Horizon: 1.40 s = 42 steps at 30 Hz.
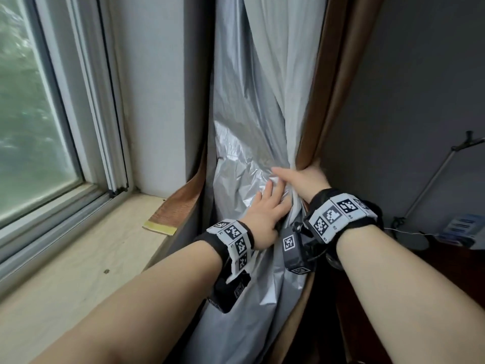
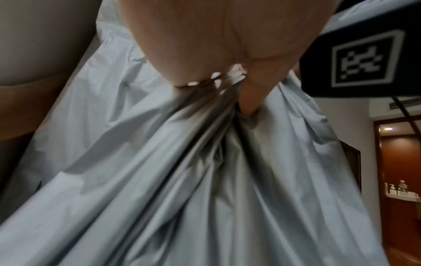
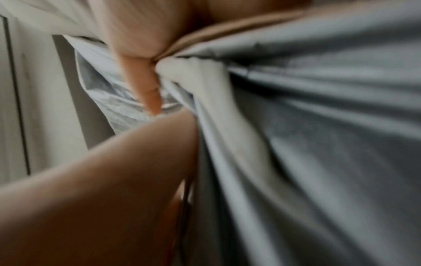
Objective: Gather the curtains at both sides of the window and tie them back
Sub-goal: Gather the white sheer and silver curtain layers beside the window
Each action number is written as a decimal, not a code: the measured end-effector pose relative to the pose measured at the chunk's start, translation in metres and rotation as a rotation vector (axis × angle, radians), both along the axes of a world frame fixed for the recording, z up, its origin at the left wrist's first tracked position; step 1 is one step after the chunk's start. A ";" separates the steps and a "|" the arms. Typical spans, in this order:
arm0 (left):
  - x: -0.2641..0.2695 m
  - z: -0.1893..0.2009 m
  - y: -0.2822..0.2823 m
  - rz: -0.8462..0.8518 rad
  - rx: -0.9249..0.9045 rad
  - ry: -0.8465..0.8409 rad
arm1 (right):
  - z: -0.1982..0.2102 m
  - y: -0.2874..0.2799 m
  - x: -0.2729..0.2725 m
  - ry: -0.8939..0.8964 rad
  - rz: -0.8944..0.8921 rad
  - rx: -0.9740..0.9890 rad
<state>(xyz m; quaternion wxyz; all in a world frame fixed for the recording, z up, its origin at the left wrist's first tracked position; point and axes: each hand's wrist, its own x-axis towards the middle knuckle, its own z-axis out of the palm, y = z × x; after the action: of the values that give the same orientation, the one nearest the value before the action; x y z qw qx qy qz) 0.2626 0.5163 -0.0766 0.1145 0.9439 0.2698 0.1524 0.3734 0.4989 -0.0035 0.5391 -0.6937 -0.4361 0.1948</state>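
The curtain [image 1: 246, 122] hangs right of the window, with a silver-grey lining, a white layer and a brown outer panel [image 1: 330, 88]. My right hand [image 1: 304, 179] grips the gathered bunch at sill height, thumb across the front and fingers hidden behind the brown panel. My left hand [image 1: 262, 211] lies just below it, its straight fingers pressing the crinkled lining. In the left wrist view the folds [image 2: 182, 180] fan out from under my palm [image 2: 205, 45]. The blurred right wrist view shows grey fabric [image 3: 318, 144] pinched under my right hand [image 3: 141, 36]. A brown tie-back strap [image 1: 178, 206] lies on the sill.
The window [image 1: 31, 114] and its pale wooden sill [image 1: 105, 258] fill the left. A dark wall stands to the right, with a metal stand [image 1: 433, 174] and dark furniture below it. The left wrist view shows a wooden doorway and a shelf with bottles [image 2: 401, 192].
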 end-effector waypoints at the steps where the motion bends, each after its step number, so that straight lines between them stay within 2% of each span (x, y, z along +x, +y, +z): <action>1: -0.003 -0.001 0.001 -0.053 -0.004 -0.027 | 0.001 0.000 0.005 -0.038 -0.054 -0.004; 4: -0.024 -0.005 0.010 -0.182 -0.177 -0.176 | 0.007 -0.004 0.025 -0.104 -0.106 -0.055; 6: -0.038 -0.006 0.026 -0.018 -0.317 -0.362 | 0.013 -0.009 0.041 -0.058 -0.116 -0.064; 9: -0.046 -0.001 0.057 0.413 -0.347 -0.721 | 0.017 -0.017 0.056 -0.019 -0.120 -0.067; 10: -0.044 0.002 0.068 0.507 -0.435 -0.791 | 0.017 -0.018 0.058 -0.019 -0.121 -0.075; 12: -0.037 0.007 0.088 0.532 -0.698 -0.836 | 0.017 -0.018 0.061 -0.020 -0.119 -0.081; 14: -0.027 0.012 0.101 0.486 -0.846 -0.829 | 0.017 -0.016 0.062 -0.022 -0.129 -0.080; 18: -0.004 0.014 0.114 0.482 -0.881 -0.759 | 0.017 -0.014 0.062 -0.019 -0.119 -0.066; 23: 0.017 0.009 0.121 0.604 -0.687 -0.727 | 0.016 -0.014 0.065 -0.010 -0.119 -0.048; 25: 0.017 0.012 0.119 0.652 -0.667 -0.759 | 0.015 -0.014 0.063 0.003 -0.101 -0.047; 27: 0.017 0.014 0.120 0.673 -0.723 -0.856 | 0.015 -0.015 0.059 0.009 -0.083 -0.051; 29: 0.018 0.016 0.118 0.618 -0.902 -0.946 | 0.014 -0.016 0.052 0.014 -0.066 -0.054; 31: 0.025 0.013 0.113 0.535 -1.061 -0.929 | 0.013 -0.016 0.045 0.020 -0.054 -0.049; 32: 0.028 0.008 0.112 0.494 -1.075 -0.847 | 0.012 -0.015 0.042 0.024 -0.046 -0.052; 34: 0.031 0.010 0.100 0.512 -0.972 -0.683 | 0.012 -0.012 0.037 0.035 -0.028 -0.052; 38: 0.030 0.015 0.104 0.515 -0.812 -0.598 | 0.010 -0.007 0.037 0.021 -0.029 -0.032; 40: 0.027 0.018 0.111 0.474 -0.726 -0.622 | 0.011 -0.005 0.039 0.028 -0.032 -0.021; 42: 0.018 0.013 0.120 0.517 -0.667 -0.703 | 0.011 -0.002 0.042 0.036 -0.041 -0.016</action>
<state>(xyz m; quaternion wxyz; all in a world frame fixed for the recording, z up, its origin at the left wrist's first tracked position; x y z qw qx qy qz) 0.2802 0.6366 -0.0634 0.4494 0.6516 0.4721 0.3881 0.4156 0.4970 0.0075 0.5453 -0.7032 -0.4104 0.1994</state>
